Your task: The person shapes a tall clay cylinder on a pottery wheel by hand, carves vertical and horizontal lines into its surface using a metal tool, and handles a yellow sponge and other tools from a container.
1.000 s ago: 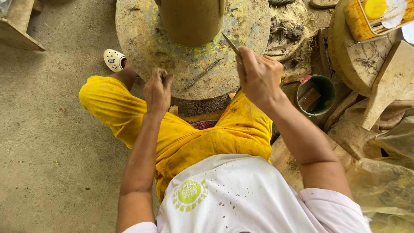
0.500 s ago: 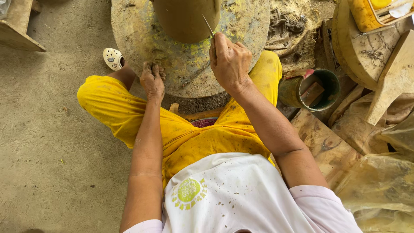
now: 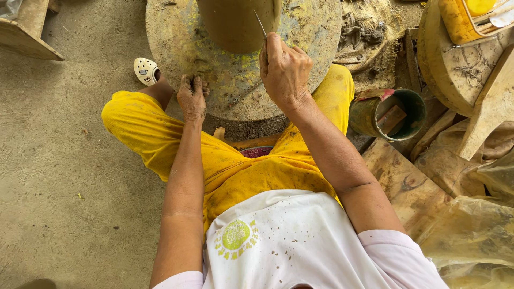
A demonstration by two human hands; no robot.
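A brown clay pot (image 3: 233, 24) stands on a round, mud-stained turntable (image 3: 316, 48) in front of my knees. My right hand (image 3: 285, 69) is shut on a thin stick tool (image 3: 261, 24) whose tip rests against the pot's side. My left hand (image 3: 192, 96) lies on the turntable's near edge, fingers curled and muddy, holding nothing that I can make out. I sit in yellow trousers and a white apron.
A dark green bucket (image 3: 409, 109) with wooden pieces stands at the right. Beyond it are a wooden stump (image 3: 455, 75), a yellow container (image 3: 460, 21) and plastic sheeting (image 3: 482, 214). A white clog (image 3: 145, 70) is on my left foot. A wooden stool (image 3: 27, 32) sits far left.
My right hand has moved left and forward with the stick tool, from the turntable's right side up to the pot. My left hand has stayed on the turntable's edge.
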